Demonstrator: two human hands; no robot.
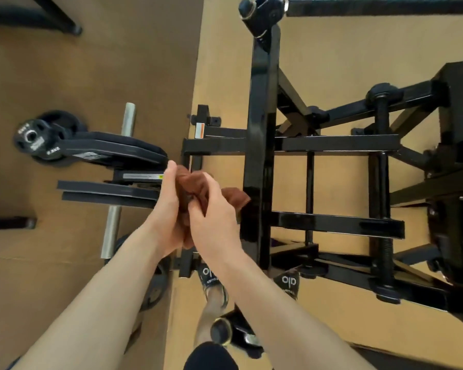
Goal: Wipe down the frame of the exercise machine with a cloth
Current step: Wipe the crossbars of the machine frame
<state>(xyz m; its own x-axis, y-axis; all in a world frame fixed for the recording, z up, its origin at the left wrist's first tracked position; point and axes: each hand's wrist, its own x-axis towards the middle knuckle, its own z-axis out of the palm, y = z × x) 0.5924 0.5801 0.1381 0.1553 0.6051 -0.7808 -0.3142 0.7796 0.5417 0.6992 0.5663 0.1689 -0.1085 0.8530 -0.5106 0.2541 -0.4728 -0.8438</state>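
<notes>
I look straight down on a black exercise machine frame (261, 145) made of glossy square tubes. Both hands hold a bunched brown cloth (195, 186) in the air, just left of the frame's tall upright bar. My left hand (166, 204) grips the cloth from the left side. My right hand (214, 212) curls round it from the right and below. One corner of the cloth sticks out toward the upright, close to it; whether it touches is unclear. Most of the cloth is hidden between my palms.
Black weight plates (110, 150) hang on a steel peg (118, 182) to the left of my hands. A smaller plate (35, 136) sits farther left. Crossbars (334, 142) and a threaded rod (384, 198) lie to the right. My feet in black socks (210, 276) stand on the tan floor.
</notes>
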